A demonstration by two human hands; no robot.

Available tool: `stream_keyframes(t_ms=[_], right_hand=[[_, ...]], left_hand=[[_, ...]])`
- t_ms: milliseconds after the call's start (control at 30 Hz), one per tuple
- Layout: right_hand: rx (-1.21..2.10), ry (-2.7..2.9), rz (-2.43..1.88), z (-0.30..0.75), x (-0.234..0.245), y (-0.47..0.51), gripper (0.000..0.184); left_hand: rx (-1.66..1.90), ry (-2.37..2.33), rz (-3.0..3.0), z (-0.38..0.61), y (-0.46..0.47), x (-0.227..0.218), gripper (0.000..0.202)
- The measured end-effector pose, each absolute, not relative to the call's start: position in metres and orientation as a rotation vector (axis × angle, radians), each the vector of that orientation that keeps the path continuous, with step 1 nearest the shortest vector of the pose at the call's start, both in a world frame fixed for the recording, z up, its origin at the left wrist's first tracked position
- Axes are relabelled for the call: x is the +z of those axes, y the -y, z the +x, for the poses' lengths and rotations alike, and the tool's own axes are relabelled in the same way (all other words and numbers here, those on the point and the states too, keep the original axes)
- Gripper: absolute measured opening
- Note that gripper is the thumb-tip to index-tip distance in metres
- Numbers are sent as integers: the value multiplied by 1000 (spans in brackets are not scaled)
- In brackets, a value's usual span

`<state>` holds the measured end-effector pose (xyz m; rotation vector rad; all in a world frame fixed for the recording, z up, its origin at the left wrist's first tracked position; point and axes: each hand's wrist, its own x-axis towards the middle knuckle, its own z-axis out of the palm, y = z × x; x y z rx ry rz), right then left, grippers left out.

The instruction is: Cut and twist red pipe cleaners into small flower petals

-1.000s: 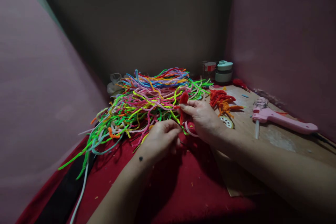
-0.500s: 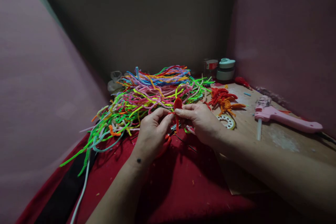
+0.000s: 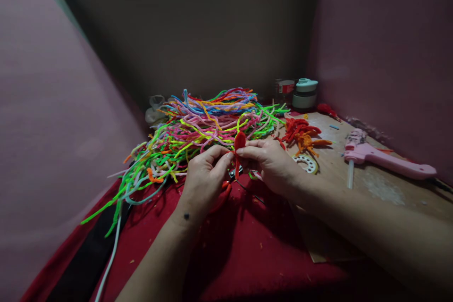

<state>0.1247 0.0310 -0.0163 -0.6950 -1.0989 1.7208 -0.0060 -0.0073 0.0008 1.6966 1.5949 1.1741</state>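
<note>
Between my hands is a red pipe cleaner (image 3: 239, 140), bent into a petal-like loop on top with a short tail hanging below. My left hand (image 3: 207, 172) pinches it low on its left side with thumb and forefinger. From the right, my right hand (image 3: 271, 163) also pinches it just under the loop. Under my left hand lie red-handled pliers (image 3: 222, 196), partly hidden, their metal head close below the tail. Behind my hands spreads a big heap of many-coloured pipe cleaners (image 3: 208, 125).
A pink glue gun (image 3: 385, 158) rests on a brown board (image 3: 375, 188) at right. Nearer are red and orange pipe cleaner pieces (image 3: 304, 134) and a white ring-shaped spool (image 3: 306, 163). A lidded container (image 3: 305, 94) stands behind. A white cable (image 3: 111, 255) crosses the red cloth at left.
Both hands stay in nearly the same place. The red pipe cleaner has turned slightly, and its tail has shifted a little to the left.
</note>
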Motion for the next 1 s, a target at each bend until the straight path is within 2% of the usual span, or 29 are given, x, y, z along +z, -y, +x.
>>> stream_keyframes(t_ms=[233,500,667,833,1000], right_hand=[[1669,1104,-764,124,-14,-30,10],[1535,1275,-758,126,-19,-29,9],[1411,1380,-825,127,-24,-34,16],[1397,1405,-845,126,-25,-34,16],[1552,1293,-804,125,-19,-30,16]], left_hand=[[1412,-1645,2121,-9,7,-4,6],[1277,-1698,2563,-8,6,-6,12],[1142,-1779,2782,-10,5,-13,15],[981,-1929,2832,-9,5,-15,18],[1122,-1859,2624,-8,8,-8,14]])
